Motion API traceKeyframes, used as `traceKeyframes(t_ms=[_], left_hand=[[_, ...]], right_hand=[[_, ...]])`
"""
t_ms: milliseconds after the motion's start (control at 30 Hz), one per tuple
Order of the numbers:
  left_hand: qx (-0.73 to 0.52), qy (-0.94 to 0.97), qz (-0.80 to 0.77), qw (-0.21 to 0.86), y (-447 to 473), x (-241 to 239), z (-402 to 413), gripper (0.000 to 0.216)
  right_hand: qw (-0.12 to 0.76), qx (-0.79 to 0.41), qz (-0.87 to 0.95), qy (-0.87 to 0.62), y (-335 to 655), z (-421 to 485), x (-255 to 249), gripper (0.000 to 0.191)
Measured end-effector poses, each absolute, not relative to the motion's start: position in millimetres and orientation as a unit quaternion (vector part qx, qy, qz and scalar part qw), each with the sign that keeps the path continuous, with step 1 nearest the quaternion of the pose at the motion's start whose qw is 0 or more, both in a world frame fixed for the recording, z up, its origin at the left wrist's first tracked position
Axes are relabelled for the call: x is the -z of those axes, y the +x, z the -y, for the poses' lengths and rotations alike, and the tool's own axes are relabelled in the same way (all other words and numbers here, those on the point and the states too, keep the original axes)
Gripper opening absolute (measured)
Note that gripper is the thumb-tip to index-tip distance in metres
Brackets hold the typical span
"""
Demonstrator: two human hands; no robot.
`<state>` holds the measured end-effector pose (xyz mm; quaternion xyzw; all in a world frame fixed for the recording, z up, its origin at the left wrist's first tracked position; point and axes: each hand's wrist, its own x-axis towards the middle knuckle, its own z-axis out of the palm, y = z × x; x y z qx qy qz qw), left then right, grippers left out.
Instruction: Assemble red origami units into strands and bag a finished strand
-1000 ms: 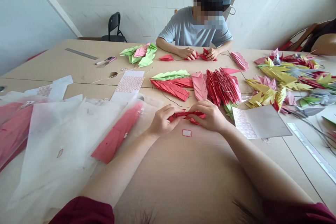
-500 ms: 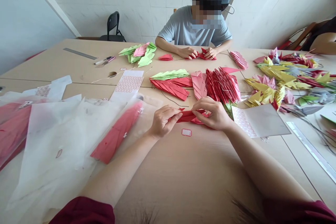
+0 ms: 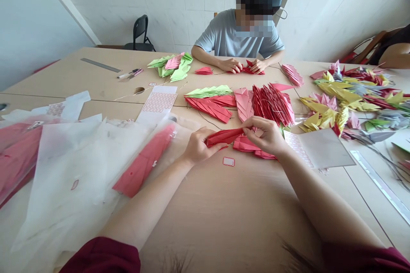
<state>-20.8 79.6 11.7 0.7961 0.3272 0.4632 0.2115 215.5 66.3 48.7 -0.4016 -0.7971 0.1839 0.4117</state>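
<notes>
A folded red paper piece (image 3: 226, 136) is stretched between my two hands, just above the table. My left hand (image 3: 199, 146) grips its left end, with the thumb pointing right below it. At the other end, my right hand (image 3: 263, 135) pinches the tip between thumb and fingertips. Under and beside my right hand lie more red folded papers (image 3: 251, 145). A small red-bordered white label (image 3: 228, 161) rests on the table in front of my hands. Just beyond them stands a dense bundle of red folded papers (image 3: 272, 104).
Plastic bags with red paper (image 3: 145, 160) cover the left side. Label sheets (image 3: 158, 104) lie near the middle and right. Colourful folded-paper flowers (image 3: 333, 98), wires and a clear ruler (image 3: 381, 183) are on the right. Across the table a person (image 3: 238, 42) handles red paper.
The red paper piece has been raised and turned, now tilted up toward the right. My left thumb has dropped away below it, and the red papers underneath show more.
</notes>
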Motion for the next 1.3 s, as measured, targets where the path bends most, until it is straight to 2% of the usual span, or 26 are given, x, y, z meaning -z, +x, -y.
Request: traceKeyframes(t_ms=[167, 300, 467, 633, 900, 1067, 1300], left_hand=[[-0.459, 0.787, -0.339, 0.234, -19.1, -8.0, -80.2, 0.026], [-0.473, 0.769, -0.344, 0.259, -21.1, -9.5, -80.0, 0.026], [-0.450, 0.777, -0.335, 0.286, -22.7, -7.2, -80.5, 0.024], [-0.456, 0.769, -0.346, 0.286, -21.9, -3.5, -81.1, 0.027], [-0.476, 0.782, -0.328, 0.233, -23.4, -1.4, -84.2, 0.019], [-0.465, 0.796, -0.328, 0.206, -22.1, -1.4, -84.1, 0.021], [-0.454, 0.804, -0.330, 0.199, -20.6, -1.9, -84.2, 0.022]], right_hand=[[0.401, -0.204, 0.809, -0.377, 216.7, -64.3, -52.0, 0.007], [0.373, -0.230, 0.825, -0.358, 214.3, -64.0, -49.2, 0.032], [0.364, -0.222, 0.835, -0.348, 211.6, -65.5, -41.3, 0.013], [0.384, -0.206, 0.832, -0.343, 211.1, -66.7, -38.4, 0.016], [0.380, -0.174, 0.837, -0.352, 210.9, -67.9, -35.4, 0.010], [0.384, -0.187, 0.832, -0.355, 209.9, -66.5, -35.6, 0.007], [0.431, -0.186, 0.794, -0.386, 210.0, -65.0, -43.2, 0.009]])
